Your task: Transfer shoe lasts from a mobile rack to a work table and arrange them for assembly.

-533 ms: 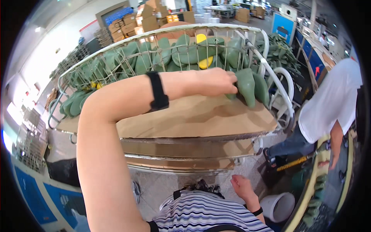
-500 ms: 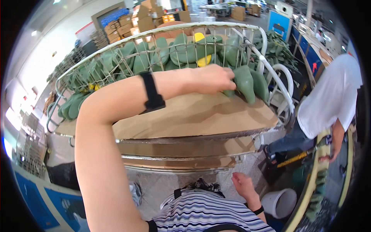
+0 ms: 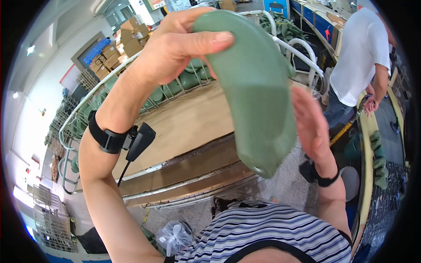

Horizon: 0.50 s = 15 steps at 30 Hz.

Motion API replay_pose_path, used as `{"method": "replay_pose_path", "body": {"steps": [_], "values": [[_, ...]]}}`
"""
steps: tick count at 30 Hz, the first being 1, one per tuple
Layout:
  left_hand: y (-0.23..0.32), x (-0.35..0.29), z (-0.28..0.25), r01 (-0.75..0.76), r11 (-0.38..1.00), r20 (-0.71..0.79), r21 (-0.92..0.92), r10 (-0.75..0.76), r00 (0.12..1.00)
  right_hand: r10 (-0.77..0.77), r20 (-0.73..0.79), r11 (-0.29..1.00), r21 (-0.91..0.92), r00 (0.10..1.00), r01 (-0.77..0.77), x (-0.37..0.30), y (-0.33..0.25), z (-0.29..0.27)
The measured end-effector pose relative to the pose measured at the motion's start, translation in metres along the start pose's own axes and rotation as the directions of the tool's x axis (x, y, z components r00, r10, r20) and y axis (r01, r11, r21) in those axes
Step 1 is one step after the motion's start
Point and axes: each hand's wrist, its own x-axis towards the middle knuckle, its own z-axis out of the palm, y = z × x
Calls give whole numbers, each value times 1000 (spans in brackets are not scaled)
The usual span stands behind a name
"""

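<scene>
Lifted close in front of me is a smooth green shoe last [image 3: 258, 92], hanging tilted with its narrower end downward. My left hand [image 3: 177, 46] grips its upper end, the thumb lying across the near face and the fingers partly hidden behind. My right hand [image 3: 312, 127] is raised at the right side of the shoe last, fingers stretched out and slightly blurred; I cannot tell whether they touch it. Behind, more green lasts [image 3: 186, 81] lie against the wire back of a white-framed rack [image 3: 144, 168], whose shelf is lined with brown cardboard [image 3: 193, 125].
To the right, a person in a white shirt [image 3: 357, 52] stands by a conveyor [image 3: 366, 151] with several green lasts on it. A pale bucket [image 3: 349, 184] stands below my right wrist. On the floor sits a clear plastic bag [image 3: 174, 236]. Cardboard boxes [image 3: 131, 44] are stacked far back.
My left hand has come up from the rack's shelf with a shoe last in it. My right hand has risen from my side to beside the last. The view has turned rightward.
</scene>
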Motion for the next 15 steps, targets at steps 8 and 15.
{"method": "replay_pose_path", "body": {"steps": [8,15], "values": [[-41,40,44,157,957,159,243,-199,967,510,240,717,413,826,-562,-60,13,-18],[-148,80,4,785,443,-287,434,-757,586,711,-123,648,496,692,-578,-174,21,-94]]}}
